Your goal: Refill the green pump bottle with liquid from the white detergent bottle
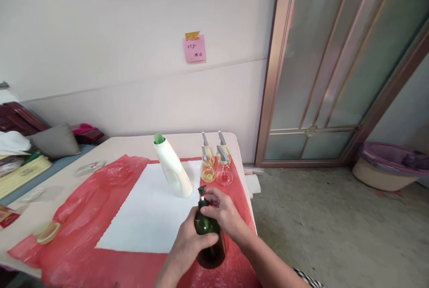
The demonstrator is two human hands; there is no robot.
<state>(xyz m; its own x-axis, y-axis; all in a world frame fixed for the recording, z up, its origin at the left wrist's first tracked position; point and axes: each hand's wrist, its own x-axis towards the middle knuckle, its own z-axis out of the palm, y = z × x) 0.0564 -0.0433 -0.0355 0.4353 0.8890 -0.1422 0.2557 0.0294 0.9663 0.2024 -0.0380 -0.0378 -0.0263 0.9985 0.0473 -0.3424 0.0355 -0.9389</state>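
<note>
Fingers of the left hand (187, 245) are wrapped round the body of the dark green pump bottle (209, 239), closed snug on it, lower middle of the frame. Right hand (223, 212) sits on top, fingers curled over the shoulder and neck just under the pump head (202, 193), so it's closed on the bottle too. Both hands are touching it, one low, one high.

Bottle stands pretty much upright, long axis running up the frame with maybe a slight lean away from the camera. It rests on the red plastic sheet (83, 207), right at the near right corner of the white mat (150, 207).

Room-wise: the table edge (250, 194) is just to the right of the right wrist, so not much slack on that side. Straight behind the bottle, toward frame centre, is the white bottle with the green cap (172, 169), tilted, and a cluster of small clear spray bottles (216, 165) with yellowish liquid, near but not touching. Left of the hands the white mat is open, which is where the free space is.

Pink sticky note (194, 48) up on the wall, nothing to do with anything.
</note>
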